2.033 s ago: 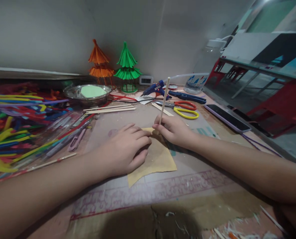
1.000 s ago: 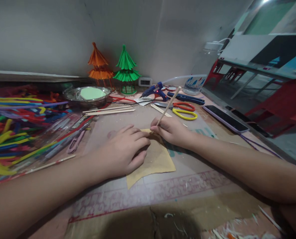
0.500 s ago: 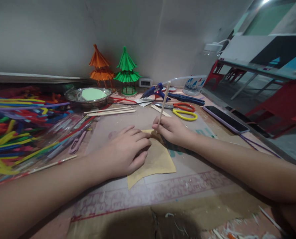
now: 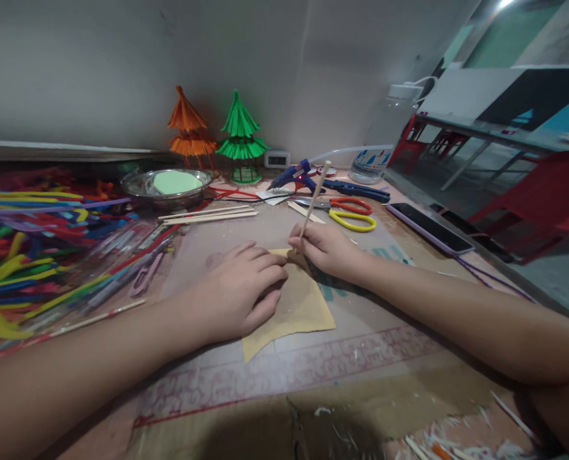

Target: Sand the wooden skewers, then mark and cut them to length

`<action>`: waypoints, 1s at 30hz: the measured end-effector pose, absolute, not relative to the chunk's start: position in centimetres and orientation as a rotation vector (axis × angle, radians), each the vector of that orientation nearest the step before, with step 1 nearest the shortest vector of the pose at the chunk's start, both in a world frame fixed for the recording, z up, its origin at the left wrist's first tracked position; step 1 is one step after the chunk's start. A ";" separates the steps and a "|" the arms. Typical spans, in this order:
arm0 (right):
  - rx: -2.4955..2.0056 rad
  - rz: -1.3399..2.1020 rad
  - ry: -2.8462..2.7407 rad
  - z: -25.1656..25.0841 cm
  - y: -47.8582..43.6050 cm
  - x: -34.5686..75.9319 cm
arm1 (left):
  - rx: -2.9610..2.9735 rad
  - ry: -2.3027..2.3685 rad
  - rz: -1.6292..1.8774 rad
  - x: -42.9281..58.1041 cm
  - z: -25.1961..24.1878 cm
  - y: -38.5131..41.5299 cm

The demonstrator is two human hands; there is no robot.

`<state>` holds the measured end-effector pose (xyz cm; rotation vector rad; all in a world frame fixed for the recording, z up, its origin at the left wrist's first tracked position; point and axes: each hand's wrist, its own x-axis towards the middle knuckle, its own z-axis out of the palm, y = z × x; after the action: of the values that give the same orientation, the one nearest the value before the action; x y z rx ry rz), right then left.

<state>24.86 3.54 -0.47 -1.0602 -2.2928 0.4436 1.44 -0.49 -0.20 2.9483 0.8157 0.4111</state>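
Observation:
A piece of yellow sheet material, perhaps felt or paper, lies on the mat in front of me. My left hand rests flat on its left part with the fingers stretched out. In my right hand a thin wooden stick is pinched between thumb and fingers. The stick stands nearly upright, leaning right at the top. Its lower end meets the far edge of the yellow piece near my left fingertips; whether it touches the surface I cannot tell.
Beyond my hands lie loose wooden sticks, scissors, a blue glue gun and pliers. A metal bowl and orange and green pipe-cleaner models stand behind. Pipe cleaners heap left; a phone lies right.
The whole view has shifted very slightly to the left. Both hands, the stick and the yellow piece keep almost the same positions relative to each other.

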 end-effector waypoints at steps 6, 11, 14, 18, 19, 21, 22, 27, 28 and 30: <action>-0.995 0.486 -2.328 -0.5 3.2 24.7 | 2.944 0.818 0.391 1.5 -0.1 -0.6; -1.065 0.425 -2.286 -0.6 3.4 24.9 | 2.937 0.828 0.387 1.5 -0.1 -0.6; -1.034 0.466 -2.318 -0.5 3.2 24.8 | 2.940 0.833 0.372 1.5 -0.1 -0.6; -1.020 0.523 -2.301 -0.6 3.1 24.6 | 2.954 0.827 0.386 1.6 0.0 -0.6; -1.042 0.543 -2.270 -0.5 3.2 24.6 | 2.955 0.828 0.391 1.5 0.0 -0.6; -1.054 0.625 -2.179 -0.1 3.5 25.1 | 2.959 0.848 0.389 1.3 -0.1 -0.3; -1.047 0.695 -2.135 0.3 3.6 25.6 | 2.960 0.872 0.384 1.0 -0.1 0.0; -0.909 1.212 -2.080 2.8 2.4 29.7 | 2.944 1.027 0.358 -0.1 0.0 1.7; -0.932 1.283 -2.125 3.2 1.5 30.5 | 2.942 1.034 0.357 -0.2 0.0 1.9; -0.985 1.356 -2.294 3.8 -0.8 31.6 | 2.948 1.037 0.363 -0.3 -0.1 2.2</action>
<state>31.58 -0.75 3.79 -0.9850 -2.2936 1.3559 -0.25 2.21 -0.07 2.9484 1.0372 0.3626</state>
